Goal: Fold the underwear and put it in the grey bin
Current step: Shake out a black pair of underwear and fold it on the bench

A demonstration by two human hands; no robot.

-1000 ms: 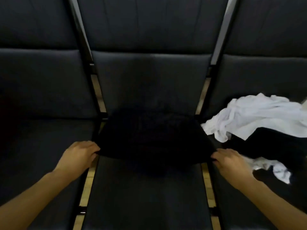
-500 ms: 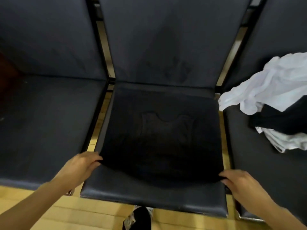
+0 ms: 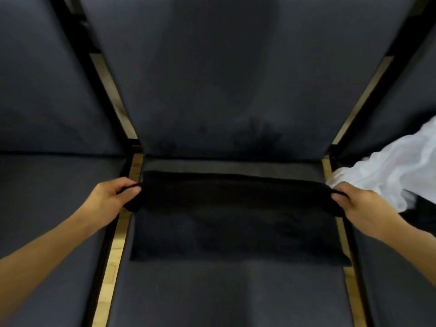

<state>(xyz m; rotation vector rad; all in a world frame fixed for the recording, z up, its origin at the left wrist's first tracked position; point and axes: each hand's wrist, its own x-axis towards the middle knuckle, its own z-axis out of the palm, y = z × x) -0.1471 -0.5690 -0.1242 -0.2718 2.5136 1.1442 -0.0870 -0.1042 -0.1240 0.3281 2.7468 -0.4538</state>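
Note:
A black piece of underwear lies spread across the middle dark seat, folded over on itself into a wide band. My left hand pinches its left end near the seat's left edge. My right hand pinches its right end at the seat's right edge. The far edge of the cloth is lifted between both hands, close to the backrest. The grey bin is not in view.
A heap of white laundry with a dark garment under it lies on the right seat. The left seat is bare. Narrow gaps with wooden floor run between the seats. Backrests rise behind.
Both hands carried the near edge of the black cloth away from me toward the backrest, folding it over. The camera came in closer over the middle seat.

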